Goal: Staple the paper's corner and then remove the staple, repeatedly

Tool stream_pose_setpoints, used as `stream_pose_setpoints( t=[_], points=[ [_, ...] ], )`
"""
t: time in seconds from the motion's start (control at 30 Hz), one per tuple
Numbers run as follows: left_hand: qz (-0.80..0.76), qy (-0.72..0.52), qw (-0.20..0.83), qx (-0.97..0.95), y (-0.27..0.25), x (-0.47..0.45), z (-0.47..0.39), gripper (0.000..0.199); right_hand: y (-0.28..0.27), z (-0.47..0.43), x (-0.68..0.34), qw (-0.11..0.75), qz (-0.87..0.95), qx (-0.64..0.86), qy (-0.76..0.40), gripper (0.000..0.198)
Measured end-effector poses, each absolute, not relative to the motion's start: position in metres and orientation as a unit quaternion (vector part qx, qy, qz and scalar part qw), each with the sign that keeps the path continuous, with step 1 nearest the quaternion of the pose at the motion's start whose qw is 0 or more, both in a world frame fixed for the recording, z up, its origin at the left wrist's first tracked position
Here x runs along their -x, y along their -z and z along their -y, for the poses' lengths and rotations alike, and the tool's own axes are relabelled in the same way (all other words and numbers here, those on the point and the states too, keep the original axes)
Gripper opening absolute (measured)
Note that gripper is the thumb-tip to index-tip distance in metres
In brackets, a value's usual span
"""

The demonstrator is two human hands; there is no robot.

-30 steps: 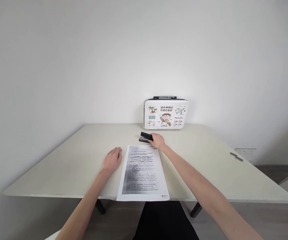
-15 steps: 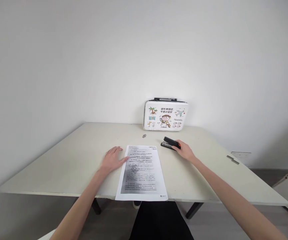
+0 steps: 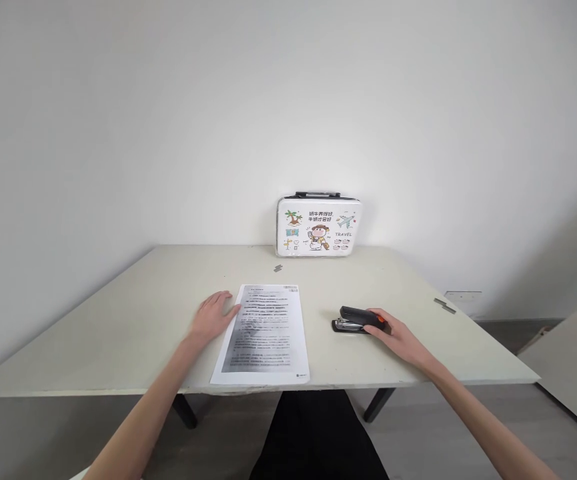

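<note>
A printed sheet of paper (image 3: 265, 337) lies flat near the front edge of the table. At its left side my left hand (image 3: 213, 316) rests palm down with fingers stretched out, the thumb touching the paper's edge. To the right of the paper, my right hand (image 3: 393, 333) grips a black stapler (image 3: 359, 319) with an orange-red part by its rear end. The stapler's jaws point left, with a gap between top arm and base; it is apart from the paper.
Small grey staple strips (image 3: 278, 268) lie behind the paper, and more staple strips (image 3: 445, 305) are near the table's right edge. A white cartoon-printed case (image 3: 318, 227) with a black handle stands at the back of the pale table (image 3: 118, 313), by the wall.
My right hand has brought the stapler nearer to the front and farther right from the paper. My left hand stays at the paper's left edge. The view has shifted slightly.
</note>
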State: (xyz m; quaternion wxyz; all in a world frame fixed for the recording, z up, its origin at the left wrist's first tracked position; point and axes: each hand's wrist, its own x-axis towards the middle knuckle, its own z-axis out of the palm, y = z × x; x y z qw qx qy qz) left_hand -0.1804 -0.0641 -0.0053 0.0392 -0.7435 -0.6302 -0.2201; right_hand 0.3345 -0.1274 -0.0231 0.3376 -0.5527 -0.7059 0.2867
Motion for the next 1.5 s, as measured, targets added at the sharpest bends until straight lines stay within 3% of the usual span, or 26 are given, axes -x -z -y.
stream_pose_setpoints(
  t=[0.63, 0.93, 1.1, 1.33, 1.5],
  points=[
    [0.619, 0.178, -0.022, 0.765, -0.039, 0.163, 0.044, 0.058, 0.018, 0.132, -0.333, 0.42, 0.629, 0.559, -0.338, 0.055],
    [0.449, 0.183, -0.106, 0.868, -0.043, 0.022, 0.074, 0.033, 0.025, 0.122, -0.331, 0.437, 0.634, 0.563, -0.3, 0.054],
    [0.409, 0.193, -0.135, 0.882, -0.03, -0.04, 0.081, 0.033, 0.027, 0.117, -0.331, 0.443, 0.639, 0.561, -0.283, 0.053],
    [0.408, 0.217, -0.138, 0.876, -0.02, -0.073, 0.08, 0.017, 0.023, 0.12, -0.327, 0.445, 0.636, 0.564, -0.281, 0.053],
    [0.399, 0.23, -0.131, 0.878, -0.021, -0.065, 0.082, 0.019, 0.021, 0.123, -0.325, 0.447, 0.628, 0.57, -0.284, 0.053]
  ],
)
